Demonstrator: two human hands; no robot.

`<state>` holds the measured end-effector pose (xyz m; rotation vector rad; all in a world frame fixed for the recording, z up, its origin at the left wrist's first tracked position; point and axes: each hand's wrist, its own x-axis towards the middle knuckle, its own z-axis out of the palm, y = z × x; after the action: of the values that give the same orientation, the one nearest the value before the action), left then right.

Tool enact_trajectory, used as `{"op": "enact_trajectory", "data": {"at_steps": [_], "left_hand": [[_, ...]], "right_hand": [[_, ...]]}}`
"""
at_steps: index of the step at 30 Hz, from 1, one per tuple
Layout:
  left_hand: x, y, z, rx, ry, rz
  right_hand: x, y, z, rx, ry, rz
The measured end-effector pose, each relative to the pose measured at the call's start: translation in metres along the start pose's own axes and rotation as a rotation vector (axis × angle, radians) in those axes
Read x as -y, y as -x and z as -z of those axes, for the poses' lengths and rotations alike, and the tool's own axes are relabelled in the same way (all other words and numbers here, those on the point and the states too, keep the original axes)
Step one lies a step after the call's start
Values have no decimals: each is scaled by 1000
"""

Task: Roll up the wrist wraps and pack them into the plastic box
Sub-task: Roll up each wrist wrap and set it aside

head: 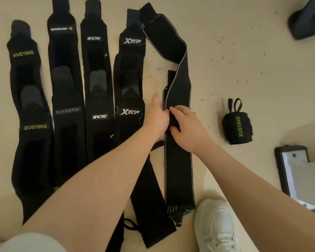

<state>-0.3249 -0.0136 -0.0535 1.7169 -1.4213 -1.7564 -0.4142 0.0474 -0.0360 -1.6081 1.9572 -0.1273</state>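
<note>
A long black wrist wrap (178, 166) with grey edging lies stretched on the beige floor, its far part (164, 37) bending up and to the left. Both my hands meet on its middle: my left hand (157, 117) and my right hand (186, 124) pinch a small fold or roll of the wrap between them. One rolled wrap marked XUEYING (237, 127) stands to the right of my hands. The plastic box (295, 171), clear with a dark rim, sits at the right edge, partly cut off.
Several flat black wraps (67, 106) lie side by side on the left. Another loose wrap (149, 197) lies under my left forearm. My white shoe (216, 226) stands at the bottom. A dark object (307, 22) sits at the top right corner.
</note>
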Motion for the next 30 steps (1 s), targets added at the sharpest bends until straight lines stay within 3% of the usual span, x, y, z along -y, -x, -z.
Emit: {"op": "enact_trajectory", "data": {"at_steps": [2,3,6,10,14,16,20,22,26,30], "left_hand": [[12,9,3,-67,-400,-192],[19,15,4,7,-519,-275],[37,33,7,289,-663,-318],[49,40,6,274,-838,-328],[43,40,5,281,-888,-280],[37,38,3,275,-794,-219],[21,28,-4,169,-89,30],[17,22,-8,103,137,147],[17,9,-9,19,402,361],[4,13,3,214,488,409]], "right_hand": [[-11,11,-9,10,-16,-12],[-16,17,-13,25,-32,-11],[-26,26,-27,143,-5,23],[-31,21,-34,258,53,37],[-33,15,-30,266,30,37],[-31,13,-27,207,-53,4],[-24,14,-24,164,-230,-95],[-22,19,-29,138,-265,-143],[-23,18,-31,-56,-382,-244],[-25,6,-29,-64,-533,-298]]}}
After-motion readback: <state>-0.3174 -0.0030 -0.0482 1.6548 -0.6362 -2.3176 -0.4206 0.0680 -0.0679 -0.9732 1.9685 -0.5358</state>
